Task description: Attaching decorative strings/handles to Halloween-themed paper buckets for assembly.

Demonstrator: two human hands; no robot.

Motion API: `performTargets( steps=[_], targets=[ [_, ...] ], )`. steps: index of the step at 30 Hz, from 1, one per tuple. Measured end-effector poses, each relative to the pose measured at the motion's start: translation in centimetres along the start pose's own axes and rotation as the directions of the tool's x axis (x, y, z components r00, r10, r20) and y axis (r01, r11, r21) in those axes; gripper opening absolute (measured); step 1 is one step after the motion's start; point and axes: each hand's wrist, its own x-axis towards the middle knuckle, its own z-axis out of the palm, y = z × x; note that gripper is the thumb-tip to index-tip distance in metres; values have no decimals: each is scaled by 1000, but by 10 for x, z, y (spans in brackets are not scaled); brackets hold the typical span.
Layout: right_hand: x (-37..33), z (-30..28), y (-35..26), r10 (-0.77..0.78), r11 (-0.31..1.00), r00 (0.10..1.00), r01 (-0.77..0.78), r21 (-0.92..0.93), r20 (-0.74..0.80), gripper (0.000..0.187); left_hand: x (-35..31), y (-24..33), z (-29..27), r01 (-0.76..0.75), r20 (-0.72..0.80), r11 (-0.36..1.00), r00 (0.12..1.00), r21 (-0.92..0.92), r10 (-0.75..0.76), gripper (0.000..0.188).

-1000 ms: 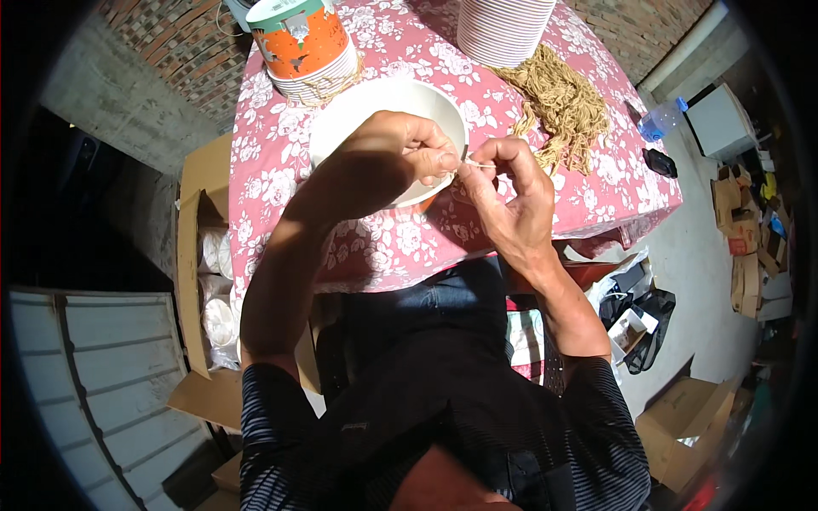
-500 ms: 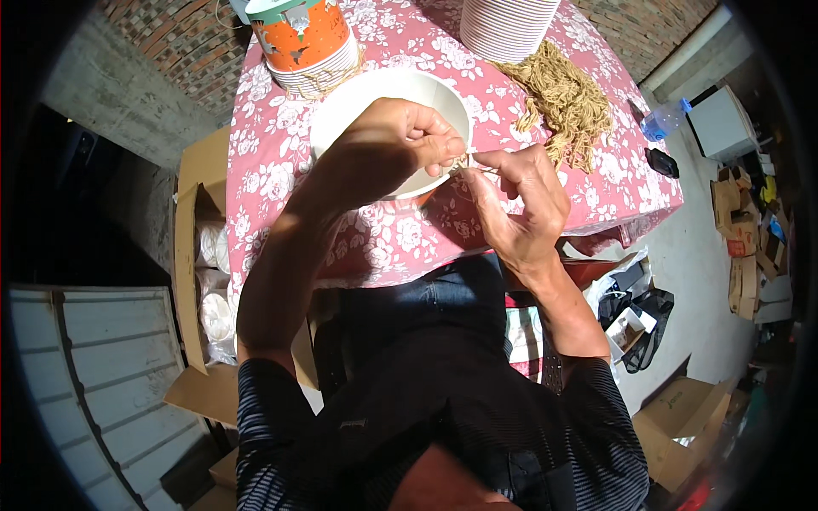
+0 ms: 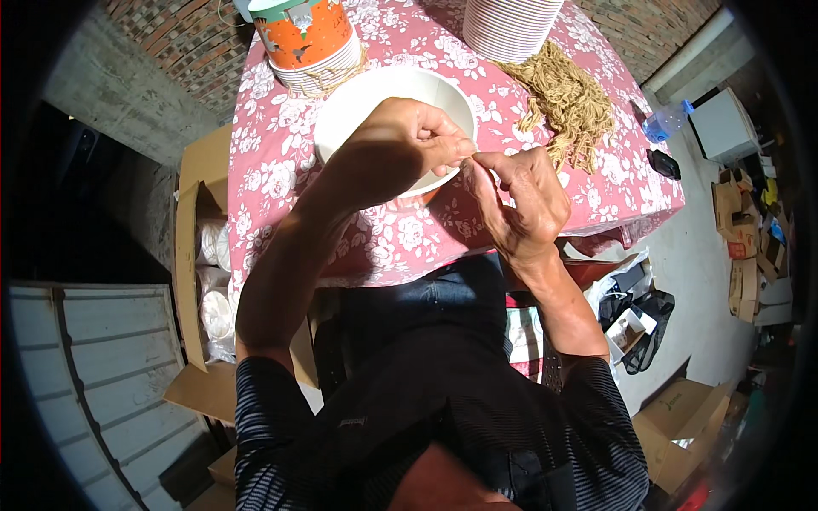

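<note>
A white-lined paper bucket [image 3: 383, 85] sits on the table in front of me, its open mouth facing up. My left hand [image 3: 417, 140] reaches over the mouth and is closed in a pinch at the bucket's right rim. Just right of that rim, my right hand [image 3: 530, 204] is closed too, thumb and forefinger pinched, fingertips meeting those of my left hand. A short piece of thin pale cord is between the fingertips, mostly hidden by them. Below the rim a bit of the bucket's orange outside shows.
A tangled heap of tan cords [image 3: 567, 106] lies at the right. Behind stand a stack of white buckets [image 3: 511, 25] and an orange patterned stack [image 3: 307, 38] with cords hanging. A clear bottle [image 3: 667, 122] and a black object [image 3: 663, 164] are near the flowered table's right edge.
My fingertips have come closer together, and the cord between them shows less. My right hand's fingers have drawn in toward its thumb. The bucket appears slightly further right.
</note>
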Motion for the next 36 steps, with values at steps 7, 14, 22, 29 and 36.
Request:
performTargets(
  steps=[7,14,22,29,36],
  targets=[
    [3,-6,-2,295,930,952,-306,202,82,11,-5,11,1,70,4,998,998,4,-70,27],
    [7,-15,2,664,433,664,-717,547,345,5,-11,2,-4,-66,-15,998,998,15,66,21],
    [14,-21,6,656,398,659,-717,573,369,4,-15,-1,13,-312,-47,870,934,382,355,18],
    [28,-40,15,181,921,891,-302,246,416,8,-29,12,25,-366,-54,555,799,747,599,2],
    [44,-103,50,283,757,651,-602,252,704,20,-50,-13,19,-423,-82,591,763,687,641,18]
  ],
)
